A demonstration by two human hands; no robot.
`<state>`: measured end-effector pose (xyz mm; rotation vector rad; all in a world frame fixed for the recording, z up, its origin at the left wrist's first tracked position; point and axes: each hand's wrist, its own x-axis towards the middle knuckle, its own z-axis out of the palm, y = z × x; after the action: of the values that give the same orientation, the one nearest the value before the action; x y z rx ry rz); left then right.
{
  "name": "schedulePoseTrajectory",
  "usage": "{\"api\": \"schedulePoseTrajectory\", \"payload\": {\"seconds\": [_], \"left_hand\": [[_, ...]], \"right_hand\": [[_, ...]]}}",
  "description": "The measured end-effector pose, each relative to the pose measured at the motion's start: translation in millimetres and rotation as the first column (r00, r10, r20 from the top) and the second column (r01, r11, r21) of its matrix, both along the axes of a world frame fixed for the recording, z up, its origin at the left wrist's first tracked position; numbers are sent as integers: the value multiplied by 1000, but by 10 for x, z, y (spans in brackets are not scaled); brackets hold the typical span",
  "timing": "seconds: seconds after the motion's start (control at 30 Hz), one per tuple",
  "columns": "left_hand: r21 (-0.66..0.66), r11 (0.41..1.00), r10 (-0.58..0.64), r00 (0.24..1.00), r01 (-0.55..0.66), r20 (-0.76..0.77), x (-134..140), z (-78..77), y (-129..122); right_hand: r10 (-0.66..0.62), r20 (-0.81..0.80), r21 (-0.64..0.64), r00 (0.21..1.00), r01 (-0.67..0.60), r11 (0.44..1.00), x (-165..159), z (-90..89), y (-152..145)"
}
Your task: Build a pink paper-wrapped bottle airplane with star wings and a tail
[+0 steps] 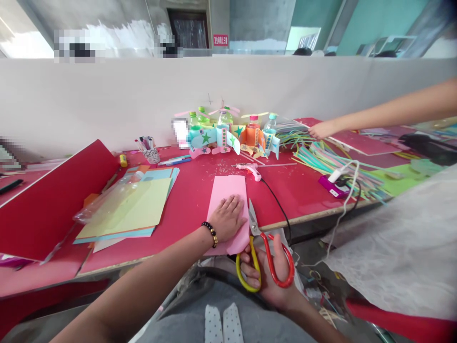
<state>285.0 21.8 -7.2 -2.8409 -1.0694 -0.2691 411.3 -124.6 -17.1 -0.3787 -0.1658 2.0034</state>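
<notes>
My left hand lies flat, fingers stretched, on a sheet of pink paper at the table's front edge. A beaded bracelet circles that wrist. With its fingers through the loops, my right hand grips scissors that have one yellow and one red handle. Their blades point away from me, parted a little, along the paper's right side. The near right corner of the paper curls up beside the yellow handle. Just beyond the paper lies a pink-and-white glue gun with a black cord.
Decorated bottle models stand against the partition. Stacked coloured paper and a red board lie left, near a pen cup. Coloured strips and a purple power socket lie right, where another person's hand reaches in.
</notes>
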Motion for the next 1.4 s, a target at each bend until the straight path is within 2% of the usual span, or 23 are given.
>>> {"api": "schedulePoseTrajectory", "payload": {"seconds": [0.17, 0.3, 0.43, 0.57, 0.73, 0.87, 0.93, 1.3, 1.4], "left_hand": [[1, 1000, -31, 999, 31, -11, -49, -10, -73], [-33, 998, -57, 998, 57, -16, -106, 28, -143], [-59, 998, -37, 999, 37, -8, -73, 91, -53], [-40, 999, 37, 999, -36, 6, 28, 51, 85], [-38, 998, 44, 999, -43, 5, 72, -35, 106], [-33, 999, 42, 999, -42, 0, 67, -24, 96], [-32, 998, 45, 999, -45, -6, 67, -18, 99], [-41, 999, 27, 999, -28, -24, 65, -6, 72], [-45, 999, 27, 999, -28, -26, 74, 5, 78]], "right_hand": [[22, -8, 22, 1000, -21, 1000, 14, -58, -78], [75, 0, 119, 997, -75, 990, -1, -115, -161], [65, 34, 208, 997, -70, 976, -53, -70, -179], [58, 16, 265, 998, -60, 962, -84, -47, -176], [65, 10, 237, 998, -65, 969, -83, -63, -142], [-21, 12, 122, 1000, 20, 992, -90, -35, -64], [-26, 2, 82, 1000, 25, 996, -92, -29, -37], [-23, -6, -54, 1000, 23, 998, -85, 52, -39], [-49, 7, -42, 999, 49, 998, -76, 85, 34]]}}
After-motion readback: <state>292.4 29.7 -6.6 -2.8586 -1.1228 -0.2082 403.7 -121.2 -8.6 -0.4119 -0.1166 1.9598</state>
